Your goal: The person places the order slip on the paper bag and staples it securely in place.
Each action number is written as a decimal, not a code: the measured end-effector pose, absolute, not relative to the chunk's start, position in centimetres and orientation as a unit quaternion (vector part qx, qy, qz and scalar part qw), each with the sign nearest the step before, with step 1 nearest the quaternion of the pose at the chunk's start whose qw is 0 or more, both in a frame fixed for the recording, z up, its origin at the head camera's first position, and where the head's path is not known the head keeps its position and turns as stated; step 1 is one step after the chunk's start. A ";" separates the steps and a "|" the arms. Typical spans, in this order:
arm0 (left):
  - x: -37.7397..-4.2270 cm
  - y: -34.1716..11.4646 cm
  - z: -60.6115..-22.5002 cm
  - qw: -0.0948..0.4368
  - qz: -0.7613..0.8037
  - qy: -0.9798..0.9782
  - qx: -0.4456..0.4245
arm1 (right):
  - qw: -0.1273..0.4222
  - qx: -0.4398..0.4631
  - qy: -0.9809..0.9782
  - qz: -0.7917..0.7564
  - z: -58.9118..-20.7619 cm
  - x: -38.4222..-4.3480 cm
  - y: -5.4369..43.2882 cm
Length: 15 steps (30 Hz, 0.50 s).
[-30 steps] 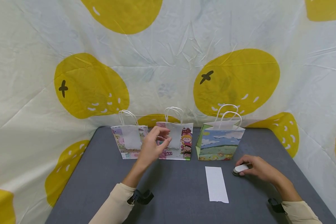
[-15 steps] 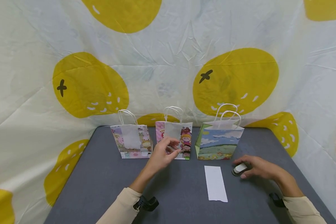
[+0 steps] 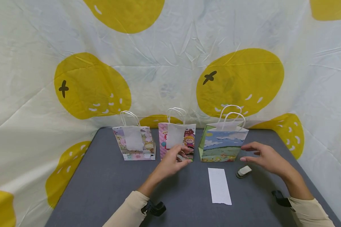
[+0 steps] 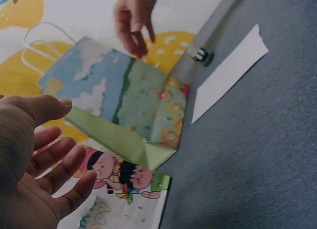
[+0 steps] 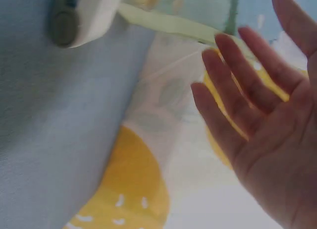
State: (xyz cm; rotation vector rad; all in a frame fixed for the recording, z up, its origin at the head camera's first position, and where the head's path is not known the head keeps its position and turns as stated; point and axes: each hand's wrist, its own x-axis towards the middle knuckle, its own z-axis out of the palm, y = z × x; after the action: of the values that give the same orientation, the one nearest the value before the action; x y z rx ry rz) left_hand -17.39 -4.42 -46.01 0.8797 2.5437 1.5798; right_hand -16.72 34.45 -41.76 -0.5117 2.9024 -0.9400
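Note:
My left hand [image 3: 170, 162] hovers before the middle paper bag [image 3: 189, 140], fingers loosely bent and holding nothing. My right hand [image 3: 268, 160] is off the table beside the landscape-print paper bag [image 3: 221, 146], its fingers extended and nothing in them. Below it on the table lies a small white-topped device [image 3: 244, 170] with a dark base; it resembles a mini stapler, though its kind is unclear. A strip of white gridded paper [image 3: 219, 186] lies flat to its left. The right wrist view shows the open palm [image 5: 277, 140], with part of the device [image 5: 91, 16] at the upper left.
Farther left stands a pastel-print paper bag [image 3: 149, 143] with a white paper piece [image 3: 133, 138] on its front. Another white piece [image 3: 175, 134] is on the middle bag. All three bags have white handles. A fruit-print curtain [image 3: 164, 78] hangs behind the grey table [image 3: 102, 192].
My right hand has let go of the small white device and risen toward the landscape bag. My left hand has moved right and lower, across the middle bag.

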 end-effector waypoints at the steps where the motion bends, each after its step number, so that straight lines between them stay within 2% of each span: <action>1: -17.4 -4.3 -46.1 0.016 0.506 0.815 0.282 | 0.016 -0.154 0.940 -0.303 -41.5 -16.8 34.3; 11: -17.1 -3.2 -48.0 0.063 0.505 0.816 0.275 | -0.047 -0.057 0.954 -0.290 -39.8 -17.7 34.1; 15: -17.0 -2.6 -48.9 0.072 0.494 0.823 0.270 | -0.064 -0.057 0.950 -0.301 -39.2 -18.1 33.9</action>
State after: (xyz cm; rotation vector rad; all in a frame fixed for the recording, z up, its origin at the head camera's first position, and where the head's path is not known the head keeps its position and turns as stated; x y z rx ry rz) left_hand -16.98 -2.58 -48.89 0.8116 2.4745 1.4856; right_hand -18.10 33.87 -39.22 -0.1856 3.1120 -0.9869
